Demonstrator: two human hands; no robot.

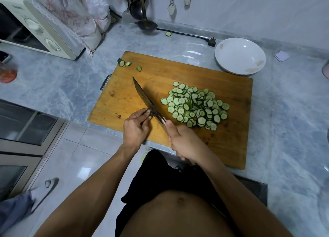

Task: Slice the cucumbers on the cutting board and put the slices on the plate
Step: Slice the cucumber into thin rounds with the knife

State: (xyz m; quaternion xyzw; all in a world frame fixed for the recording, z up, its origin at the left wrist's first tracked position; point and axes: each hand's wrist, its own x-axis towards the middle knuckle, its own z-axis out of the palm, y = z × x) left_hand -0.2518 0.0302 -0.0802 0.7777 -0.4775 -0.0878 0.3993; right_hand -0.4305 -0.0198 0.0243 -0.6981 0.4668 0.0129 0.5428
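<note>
1. Nearest the camera, the left hand (136, 128) is seen with its fingers (146, 114) curled and pinching a small cucumber stub (151, 114) against the cutting board (160, 73); the right hand (183, 144) is wrapped around the handle of the knife (147, 101), thumb laid along its top.
2. So little cucumber is left that the fingertips lie just beside the blade; a cut finger is judged the main risk if the stub rolls or the blade is drawn toward the hand.
3. At the far left corner of the board, loose cucumber ends (124, 63) are scattered; they could be knocked off onto the bench (62, 89).
4. One stray slice (168, 34) lies on the bench near a ladle (146, 25) and a black power cord (195, 35).
5. A large pile of slices (195, 105) is heaped on the board right of the knife, well apart from the plate.
6. The white plate (240, 56) stands beyond the board's far right corner, with no slices on it; slices may be dropped during the transfer across the board edge.
</note>
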